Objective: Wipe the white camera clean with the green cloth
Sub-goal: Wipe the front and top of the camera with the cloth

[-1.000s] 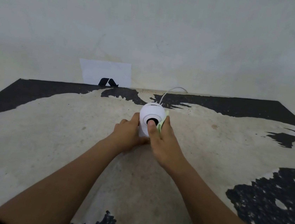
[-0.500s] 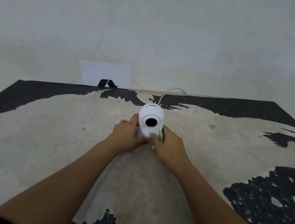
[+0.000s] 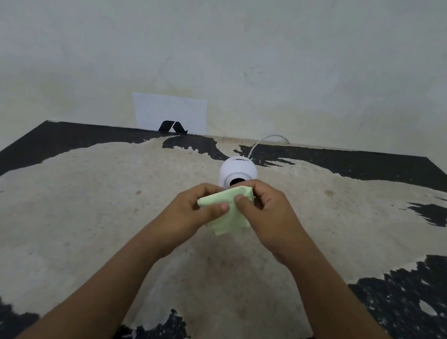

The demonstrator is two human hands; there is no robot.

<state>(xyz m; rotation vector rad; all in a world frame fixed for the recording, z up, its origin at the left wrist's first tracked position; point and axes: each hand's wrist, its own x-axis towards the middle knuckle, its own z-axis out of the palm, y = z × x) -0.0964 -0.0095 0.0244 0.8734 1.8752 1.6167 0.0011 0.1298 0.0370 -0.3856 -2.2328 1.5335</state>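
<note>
Hands (image 3: 235,212) gripping green cloth (image 3: 225,214), white camera (image 3: 238,172) behind

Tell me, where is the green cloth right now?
In the head view, the green cloth is near the centre, held between the left hand and right hand, just in front of the white camera on the worn tabletop.

Setting: looking like a bare, makeshift recording corner rather than a furnished room; exact type of place cannot be told. A worn table (image 3: 73,208) is showing black coating flaking away to a pale, stained under-layer. It is standing against a plain, scuffed whitish wall (image 3: 231,44). A white paper sheet (image 3: 167,111) with a black mark is leaning at the wall's foot. A thin white cable (image 3: 264,139) is running off the table's far edge.
</note>
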